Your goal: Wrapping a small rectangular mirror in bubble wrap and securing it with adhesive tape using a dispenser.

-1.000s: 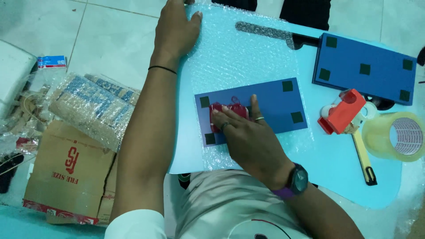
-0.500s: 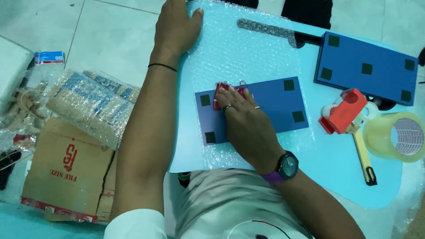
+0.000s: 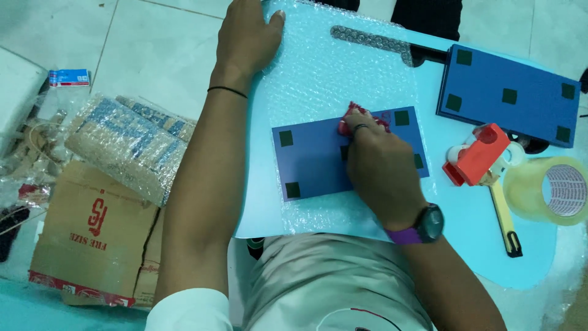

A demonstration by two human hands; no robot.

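on blue card (image 3: 312, 162) | right hand (image 3: 380, 165) moved red piece (image 3: 361, 116) up-edge

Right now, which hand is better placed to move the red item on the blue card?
Right hand: it already touches the red item. The left hand rests far off on the bubble wrap.

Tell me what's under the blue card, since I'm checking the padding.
Bubble wrap lies under the blue card, on a light blue board. The right hand covers part of the card and a red item.
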